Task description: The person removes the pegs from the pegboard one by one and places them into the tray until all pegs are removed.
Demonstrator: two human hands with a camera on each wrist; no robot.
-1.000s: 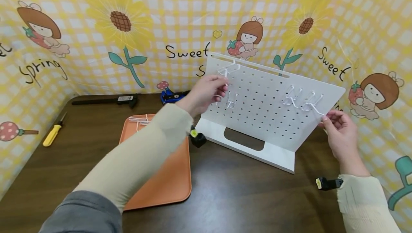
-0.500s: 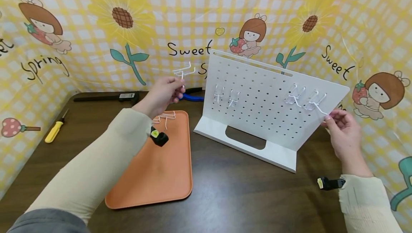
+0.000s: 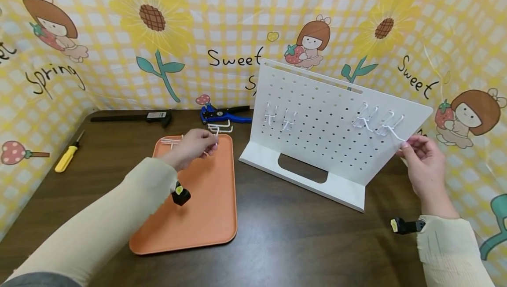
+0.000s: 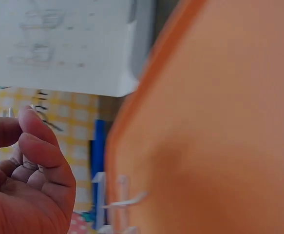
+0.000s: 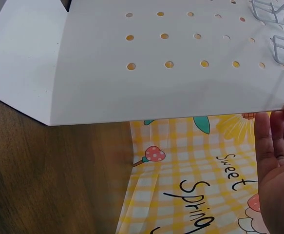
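Pinching hook (image 3: 219, 126), prongs rightward, stem pointing back: left hand (image 3: 192, 146); right hand (image 3: 425, 168) grips pegboard (image 3: 334, 120)

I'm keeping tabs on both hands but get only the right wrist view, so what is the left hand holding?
Observer: The left hand pinches a white wire hook.
Operator: Thanks. Does the pegboard carry more than the two mounted hooks I see?
Observer: Yes, the head view shows another pair of hooks on it, toward the side nearer the orange tray.
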